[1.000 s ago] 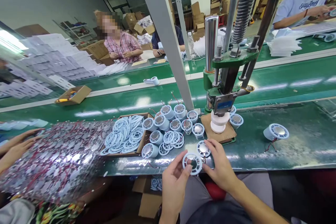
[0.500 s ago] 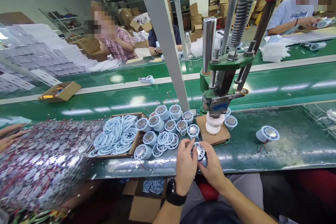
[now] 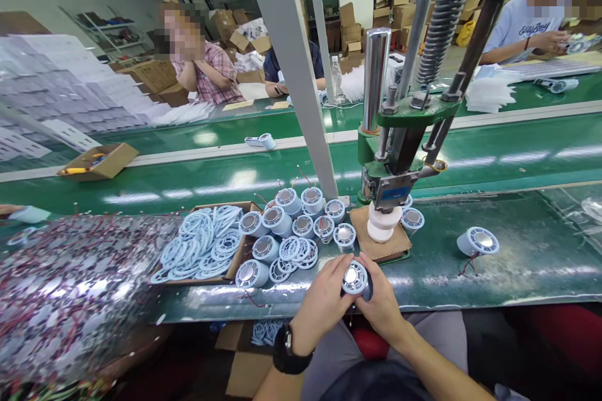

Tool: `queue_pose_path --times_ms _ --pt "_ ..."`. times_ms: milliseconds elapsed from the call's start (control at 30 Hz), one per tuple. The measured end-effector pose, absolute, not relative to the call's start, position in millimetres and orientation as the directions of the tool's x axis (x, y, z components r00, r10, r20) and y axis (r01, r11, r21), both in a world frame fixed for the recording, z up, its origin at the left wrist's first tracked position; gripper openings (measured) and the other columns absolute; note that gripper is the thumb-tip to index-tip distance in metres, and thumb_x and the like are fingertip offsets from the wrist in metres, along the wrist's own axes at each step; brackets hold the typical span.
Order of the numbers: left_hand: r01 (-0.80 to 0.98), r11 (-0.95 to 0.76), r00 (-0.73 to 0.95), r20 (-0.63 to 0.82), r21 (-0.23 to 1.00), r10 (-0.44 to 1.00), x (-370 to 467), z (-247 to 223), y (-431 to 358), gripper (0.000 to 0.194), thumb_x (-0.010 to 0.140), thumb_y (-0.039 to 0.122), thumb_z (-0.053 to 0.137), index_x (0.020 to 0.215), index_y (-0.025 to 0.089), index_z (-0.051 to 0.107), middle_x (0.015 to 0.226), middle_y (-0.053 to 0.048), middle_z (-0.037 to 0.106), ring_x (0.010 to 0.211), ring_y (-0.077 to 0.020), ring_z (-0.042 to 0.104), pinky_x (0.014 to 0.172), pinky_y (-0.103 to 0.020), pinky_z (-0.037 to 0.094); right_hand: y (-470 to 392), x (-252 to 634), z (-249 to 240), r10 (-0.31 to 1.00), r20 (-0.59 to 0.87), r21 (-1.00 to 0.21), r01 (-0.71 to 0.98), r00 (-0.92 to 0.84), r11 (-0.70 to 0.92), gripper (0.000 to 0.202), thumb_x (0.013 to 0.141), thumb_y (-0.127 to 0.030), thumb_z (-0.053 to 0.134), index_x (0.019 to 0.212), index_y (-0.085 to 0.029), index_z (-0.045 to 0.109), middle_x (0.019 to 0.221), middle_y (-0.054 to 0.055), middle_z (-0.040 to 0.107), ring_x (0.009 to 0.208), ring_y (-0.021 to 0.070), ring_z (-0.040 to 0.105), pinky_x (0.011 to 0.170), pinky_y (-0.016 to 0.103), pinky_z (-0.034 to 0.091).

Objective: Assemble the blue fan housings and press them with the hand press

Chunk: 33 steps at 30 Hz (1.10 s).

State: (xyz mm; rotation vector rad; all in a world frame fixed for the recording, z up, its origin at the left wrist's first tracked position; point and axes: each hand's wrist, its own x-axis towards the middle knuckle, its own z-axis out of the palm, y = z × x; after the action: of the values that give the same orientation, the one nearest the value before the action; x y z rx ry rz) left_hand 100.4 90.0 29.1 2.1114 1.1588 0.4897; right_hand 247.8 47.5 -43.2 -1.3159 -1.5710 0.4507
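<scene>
Between my two hands is a round light-blue motor housing (image 3: 354,277) with a slotted ring on top and a silver disc in its centre. My left hand (image 3: 325,293) closes round its left side and my right hand (image 3: 380,302) round its right, fingertips meeting near the far rim. It is held at the bench's front edge, just short of the press's white round head (image 3: 383,222), which sits over a cardboard pad (image 3: 399,249). Similar housings (image 3: 277,220) cluster to the left, beside loose light-blue rings (image 3: 295,252). My palms hide the housing's lower part.
A carton of light-blue rings (image 3: 200,241) stands left of the housings, beside a heap of metal parts with red wires (image 3: 84,288). One housing (image 3: 478,241) stands at right. Behind run a green conveyor (image 3: 211,191) and a grey post (image 3: 291,62); people sit beyond.
My left hand has shifted its fingers from over the ring to the housing's side, uncovering the top. Both hands now cup it. The other person's hand at far left has drawn back.
</scene>
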Motion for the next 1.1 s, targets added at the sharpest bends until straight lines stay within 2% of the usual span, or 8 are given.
queue_pose_path --times_ms 200,400,567,700,800,933,1100 --pt "0.589 -0.369 0.533 -0.001 0.719 0.846 100 23 81 0.071 0.078 0.017 0.067 0.145 0.017 0.044 0.148 -0.018 0.050 0.138 -0.0338 0.045 0.115 -0.055 0.039 47 248 -45 0.893 0.442 -0.787 0.517 0.091 0.337 0.069 0.072 -0.009 0.056 0.140 -0.019 0.048 0.127 0.013 0.067 0.115 0.0261 0.066 0.099 0.042 0.057" --pt "0.543 -0.384 0.505 0.075 0.746 0.860 100 16 79 0.051 0.087 0.013 0.051 0.138 0.014 0.048 0.141 -0.019 0.054 0.135 -0.0294 0.049 0.115 -0.054 0.039 48 247 -46 0.890 0.445 -0.789 0.511 0.095 0.340 0.068 0.074 -0.008 0.054 0.140 -0.020 0.048 0.129 0.012 0.066 0.120 0.0249 0.064 0.101 0.043 0.056" --pt "0.540 -0.421 0.555 0.068 0.729 0.829 95 20 82 0.060 0.083 0.011 0.052 0.143 0.015 0.043 0.143 -0.019 0.053 0.136 -0.0309 0.048 0.114 -0.057 0.039 48 248 -44 0.894 0.439 -0.795 0.504 0.092 0.339 0.068 0.073 -0.007 0.054 0.139 -0.019 0.049 0.127 0.013 0.067 0.118 0.0254 0.065 0.100 0.042 0.056" --pt "0.576 -0.401 0.545 0.031 0.712 0.838 100 18 80 0.070 0.076 0.016 0.064 0.143 0.014 0.043 0.145 -0.020 0.051 0.137 -0.0349 0.046 0.114 -0.059 0.037 47 248 -43 0.897 0.432 -0.801 0.499 0.098 0.331 0.063 0.077 -0.012 0.059 0.139 -0.018 0.050 0.127 0.014 0.067 0.116 0.0266 0.067 0.098 0.042 0.057" --pt "0.588 -0.384 0.499 0.054 0.712 0.865 103 12 79 0.065 0.077 0.021 0.067 0.138 0.014 0.045 0.140 -0.021 0.054 0.132 -0.0352 0.050 0.111 -0.060 0.039 47 248 -44 0.899 0.426 -0.801 0.506 0.104 0.321 0.062 0.078 -0.015 0.061 0.140 -0.019 0.050 0.127 0.014 0.067 0.115 0.0271 0.067 0.097 0.043 0.058" --pt "0.552 -0.405 0.466 0.133 0.729 0.874 101 7 80 0.054 0.086 0.024 0.058 0.138 0.013 0.045 0.137 -0.022 0.056 0.129 -0.0333 0.054 0.109 -0.057 0.043 47 248 -45 0.896 0.432 -0.791 0.521 0.102 0.322 0.064 0.076 -0.011 0.056 0.140 -0.019 0.049 0.126 0.013 0.068 0.116 0.0258 0.066 0.098 0.043 0.057" --pt "0.553 -0.416 0.524 0.088 0.722 0.847 95 10 82 0.057 0.085 0.022 0.055 0.140 0.011 0.044 0.141 -0.022 0.054 0.132 -0.0331 0.050 0.112 -0.057 0.040 47 248 -45 0.883 0.458 -0.778 0.525 0.097 0.346 0.067 0.075 -0.008 0.054 0.140 -0.019 0.047 0.128 0.013 0.067 0.119 0.0249 0.065 0.101 0.042 0.056"
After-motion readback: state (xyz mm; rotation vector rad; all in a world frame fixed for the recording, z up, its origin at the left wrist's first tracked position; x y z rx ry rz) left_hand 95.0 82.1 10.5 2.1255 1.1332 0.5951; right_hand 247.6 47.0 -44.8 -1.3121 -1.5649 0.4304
